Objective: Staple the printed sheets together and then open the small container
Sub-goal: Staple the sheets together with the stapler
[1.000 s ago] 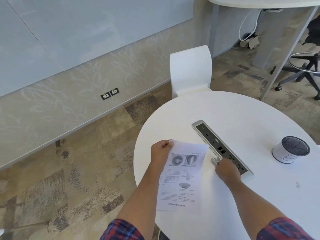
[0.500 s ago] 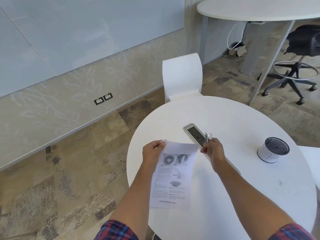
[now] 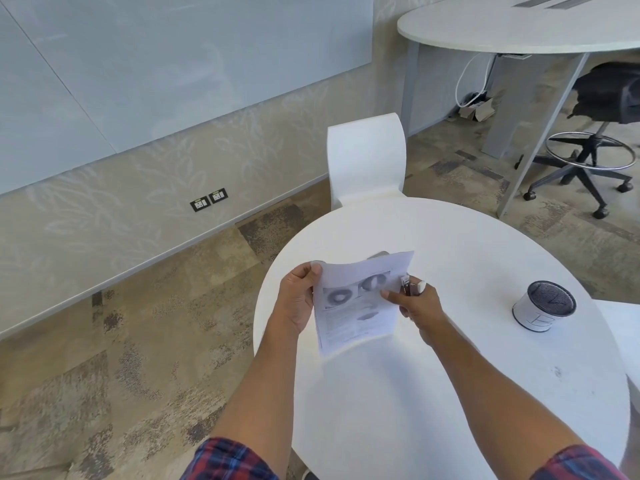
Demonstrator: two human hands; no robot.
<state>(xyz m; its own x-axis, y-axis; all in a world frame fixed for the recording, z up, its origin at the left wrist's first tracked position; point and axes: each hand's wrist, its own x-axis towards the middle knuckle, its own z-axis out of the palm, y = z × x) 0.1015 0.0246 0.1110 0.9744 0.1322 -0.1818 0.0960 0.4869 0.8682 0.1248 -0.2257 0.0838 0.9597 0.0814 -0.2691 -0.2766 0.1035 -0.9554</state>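
The printed sheets (image 3: 356, 306), white with grey pictures and text, are lifted off the round white table (image 3: 485, 393). My left hand (image 3: 298, 299) pinches their upper left corner. My right hand (image 3: 415, 303) grips a small metal stapler (image 3: 408, 289) at the sheets' right edge, near the top right corner. The small container (image 3: 542, 310), a white cylinder with a dark lid, stands upright on the table to the right, well apart from both hands.
A white chair (image 3: 367, 161) stands behind the table. Only a corner of the table's power strip (image 3: 381, 253) shows above the paper. A second table (image 3: 519, 26) and a black office stool (image 3: 595, 133) are at the back right.
My left hand has raised the sheets off the table. My right hand picked the stapler up from beside the power strip and brought it to the sheets' right edge.
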